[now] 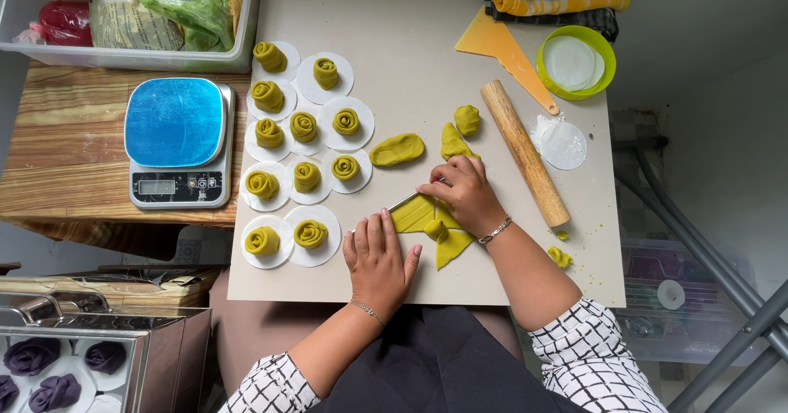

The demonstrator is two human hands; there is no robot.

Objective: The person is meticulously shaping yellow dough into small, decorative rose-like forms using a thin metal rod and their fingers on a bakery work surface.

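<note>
My left hand (379, 257) lies flat on the beige work board (394, 19), fingers pressing the left edge of a flattened yellow-green dough sheet (450, 245). My right hand (466, 191) grips a thin metal blade (402, 202) laid across that sheet. A small dough ball (436, 230) sits on the sheet between both hands. Loose dough pieces (397, 149) lie just beyond my right hand.
Several rolled dough roses on white paper rounds (305, 126) fill the board's left side. A wooden rolling pin (524, 152), orange scraper (502, 50) and green bowl (576, 61) lie right. A blue kitchen scale (176, 140) sits left; purple roses (49, 372) fill a tray lower left.
</note>
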